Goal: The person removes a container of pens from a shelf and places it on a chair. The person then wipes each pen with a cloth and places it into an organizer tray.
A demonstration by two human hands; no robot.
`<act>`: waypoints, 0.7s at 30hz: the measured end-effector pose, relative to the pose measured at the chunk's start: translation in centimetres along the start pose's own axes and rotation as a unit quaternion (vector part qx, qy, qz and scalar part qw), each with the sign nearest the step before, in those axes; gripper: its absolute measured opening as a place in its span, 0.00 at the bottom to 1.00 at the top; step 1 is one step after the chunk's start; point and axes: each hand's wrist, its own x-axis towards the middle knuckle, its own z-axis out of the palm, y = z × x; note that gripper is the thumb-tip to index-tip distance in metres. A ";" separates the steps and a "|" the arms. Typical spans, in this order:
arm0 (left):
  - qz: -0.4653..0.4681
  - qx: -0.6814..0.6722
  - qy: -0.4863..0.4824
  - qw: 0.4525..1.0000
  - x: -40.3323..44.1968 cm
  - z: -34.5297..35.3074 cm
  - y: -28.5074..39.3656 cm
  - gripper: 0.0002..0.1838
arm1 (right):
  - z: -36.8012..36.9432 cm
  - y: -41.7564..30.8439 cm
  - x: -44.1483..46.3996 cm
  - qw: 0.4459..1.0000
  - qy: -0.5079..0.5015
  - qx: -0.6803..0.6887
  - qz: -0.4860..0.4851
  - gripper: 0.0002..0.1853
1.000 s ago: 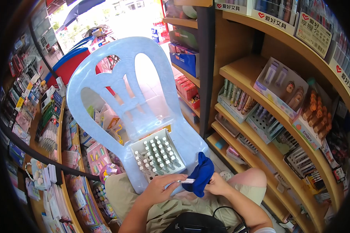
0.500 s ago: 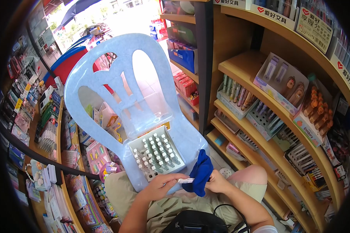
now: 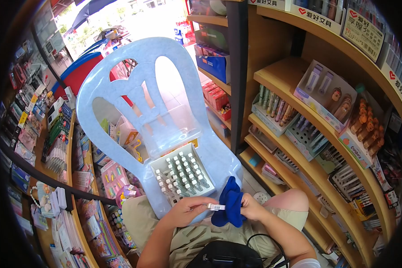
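One white stick (image 3: 217, 207) juts from the left fingers (image 3: 203, 201).

Inside a stationery shop, judging by curved wooden shelves (image 3: 277, 75) lined with display boxes (image 3: 265, 119) of pens (image 3: 279, 109), brand strips (image 3: 315, 17) reading 爱好文具, a barcoded label (image 3: 363, 33) and thin booklets (image 3: 98, 230) racked at left; open at the far end to bright daylight and a dark umbrella (image 3: 87, 14).

Creased beige shorts (image 3: 185, 236), 6 o'clock. Black bag (image 3: 228, 257) at waist, also 6. Thin black cable (image 3: 260, 234) looping, 5 o'clock. White sleeve (image 3: 306, 264), 5 o'clock, bottom edge.
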 end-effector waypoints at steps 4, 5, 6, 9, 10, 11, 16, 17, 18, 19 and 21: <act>0.057 -0.038 0.013 0.998 0.8 0.7 0.1 0.14 | -0.6 0.0 -0.1 0.990 -0.018 0.109 0.083 0.04; 0.061 -0.028 0.020 0.998 1.0 0.9 0.1 0.14 | -0.3 -0.2 -0.1 0.989 0.000 0.119 0.086 0.04; 0.064 -0.018 0.027 0.997 1.3 1.1 0.1 0.14 | 0.0 -0.5 -0.2 0.988 0.018 0.129 0.089 0.04; 0.101 0.033 0.044 0.993 2.1 1.4 0.1 0.15 | 0.2 -0.6 -0.2 0.980 0.056 0.157 0.109 0.06; 0.117 0.054 0.050 0.990 2.3 1.6 0.1 0.15 | 0.2 -0.5 -0.2 0.977 0.065 0.166 0.118 0.06; 0.122 0.036 0.055 0.990 2.5 1.8 0.3 0.14 | 0.2 -0.6 -0.3 0.974 0.072 0.176 0.120 0.07; 0.131 -0.001 0.062 0.989 2.7 2.2 1.1 0.14 | 0.0 -0.4 -0.3 0.972 0.065 0.194 0.113 0.09; 0.128 0.006 0.063 0.990 2.7 2.1 1.0 0.14 | 0.1 -0.5 -0.3 0.972 0.063 0.197 0.110 0.09; 0.125 0.013 0.064 0.990 2.8 2.1 0.8 0.15 | 0.1 -0.6 -0.3 0.972 0.060 0.199 0.108 0.09; 0.121 0.020 0.065 0.990 2.8 2.0 0.8 0.15 | 0.2 -0.7 -0.3 0.972 0.059 0.201 0.105 0.09; 0.104 0.001 0.063 0.993 2.8 2.1 1.2 0.15 | -0.4 -0.1 -0.4 0.970 0.035 0.216 0.106 0.14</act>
